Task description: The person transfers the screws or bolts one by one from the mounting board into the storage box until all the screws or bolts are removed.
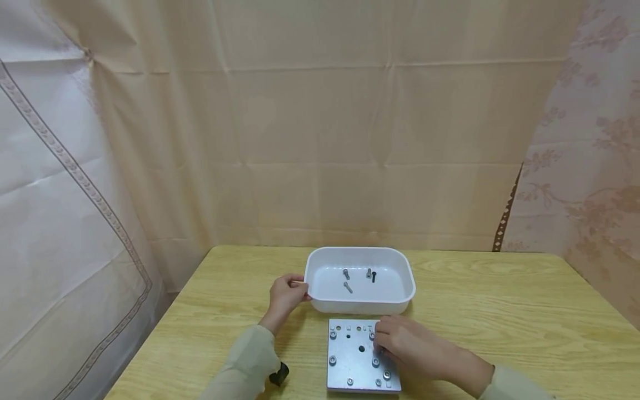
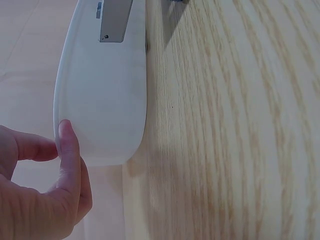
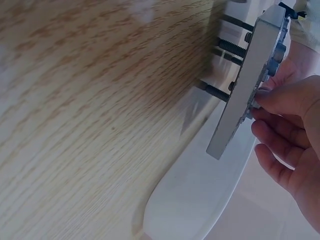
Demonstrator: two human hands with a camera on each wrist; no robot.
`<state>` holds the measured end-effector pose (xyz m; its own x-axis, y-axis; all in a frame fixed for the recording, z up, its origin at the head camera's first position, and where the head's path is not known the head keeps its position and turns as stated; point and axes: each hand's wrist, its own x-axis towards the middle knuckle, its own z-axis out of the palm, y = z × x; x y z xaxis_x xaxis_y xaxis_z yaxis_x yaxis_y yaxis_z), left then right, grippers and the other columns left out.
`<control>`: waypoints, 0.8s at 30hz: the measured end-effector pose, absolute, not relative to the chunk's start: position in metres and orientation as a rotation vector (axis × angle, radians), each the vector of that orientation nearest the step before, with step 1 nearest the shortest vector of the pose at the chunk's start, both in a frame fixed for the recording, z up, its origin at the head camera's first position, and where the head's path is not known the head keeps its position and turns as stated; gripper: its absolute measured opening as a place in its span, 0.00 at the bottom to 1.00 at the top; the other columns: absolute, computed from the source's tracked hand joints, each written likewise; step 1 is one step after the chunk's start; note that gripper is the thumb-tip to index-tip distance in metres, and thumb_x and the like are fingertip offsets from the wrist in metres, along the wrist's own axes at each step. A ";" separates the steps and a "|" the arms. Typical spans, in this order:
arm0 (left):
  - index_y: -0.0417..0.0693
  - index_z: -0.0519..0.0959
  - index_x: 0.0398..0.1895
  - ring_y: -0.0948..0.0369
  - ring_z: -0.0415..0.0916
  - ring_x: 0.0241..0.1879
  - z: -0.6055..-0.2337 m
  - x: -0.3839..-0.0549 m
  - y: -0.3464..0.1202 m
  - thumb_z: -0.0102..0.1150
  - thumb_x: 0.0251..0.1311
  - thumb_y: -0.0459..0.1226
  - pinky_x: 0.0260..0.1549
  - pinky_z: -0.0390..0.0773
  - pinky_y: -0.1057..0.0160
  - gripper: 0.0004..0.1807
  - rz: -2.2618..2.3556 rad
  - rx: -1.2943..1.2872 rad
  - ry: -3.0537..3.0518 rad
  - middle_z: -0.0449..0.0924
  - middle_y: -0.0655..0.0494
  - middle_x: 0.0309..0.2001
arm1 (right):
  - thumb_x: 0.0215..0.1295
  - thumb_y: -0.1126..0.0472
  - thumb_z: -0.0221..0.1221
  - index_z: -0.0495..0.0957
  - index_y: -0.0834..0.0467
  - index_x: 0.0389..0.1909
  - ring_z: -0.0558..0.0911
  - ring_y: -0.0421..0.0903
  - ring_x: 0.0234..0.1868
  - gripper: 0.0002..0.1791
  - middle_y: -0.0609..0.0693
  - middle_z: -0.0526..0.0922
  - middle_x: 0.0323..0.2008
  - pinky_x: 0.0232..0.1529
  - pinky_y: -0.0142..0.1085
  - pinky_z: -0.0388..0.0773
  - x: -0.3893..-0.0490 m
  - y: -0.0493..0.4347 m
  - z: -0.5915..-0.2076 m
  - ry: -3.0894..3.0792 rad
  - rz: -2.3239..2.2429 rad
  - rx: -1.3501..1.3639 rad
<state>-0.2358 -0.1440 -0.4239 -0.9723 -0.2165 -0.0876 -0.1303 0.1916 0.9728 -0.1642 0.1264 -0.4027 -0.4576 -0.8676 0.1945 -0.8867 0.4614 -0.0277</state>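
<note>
My left hand (image 1: 286, 297) pinches the left end of a white plastic tray (image 1: 360, 307) at its rim; the left wrist view shows the thumb (image 2: 69, 145) against the tray wall. Inside the tray lie several bolts (image 1: 348, 287), one of them black. In front of it is a metal plate (image 1: 350, 355) with holes and several socket-head bolts (image 1: 333, 360) set in it. My right hand (image 1: 407, 341) is at the plate's right edge, thumb and fingertips pinching a small bolt head (image 3: 256, 104), largely hidden by the fingers. Threaded shanks (image 3: 232, 47) stick out below the plate.
A wood-grain table (image 1: 480, 311) carries everything. Behind it hangs a beige cloth (image 1: 320, 139), with patterned cloth at both sides. A small black object (image 1: 279, 374) is beside the left forearm.
</note>
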 end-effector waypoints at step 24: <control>0.26 0.77 0.46 0.64 0.78 0.21 -0.423 -0.236 -0.144 0.57 0.53 0.27 0.31 0.89 0.63 0.17 -1.903 0.354 -2.377 0.80 0.45 0.31 | 0.52 0.65 0.67 0.81 0.51 0.33 0.73 0.31 0.35 0.09 0.38 0.79 0.32 0.37 0.22 0.79 -0.165 0.127 -0.399 -2.522 0.247 1.557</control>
<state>-0.2357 -0.1438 -0.4232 -0.9705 -0.2257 -0.0844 -0.1317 0.2038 0.9701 -0.1646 0.1273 -0.3986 -0.4418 -0.8678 0.2275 -0.8954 0.4421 -0.0524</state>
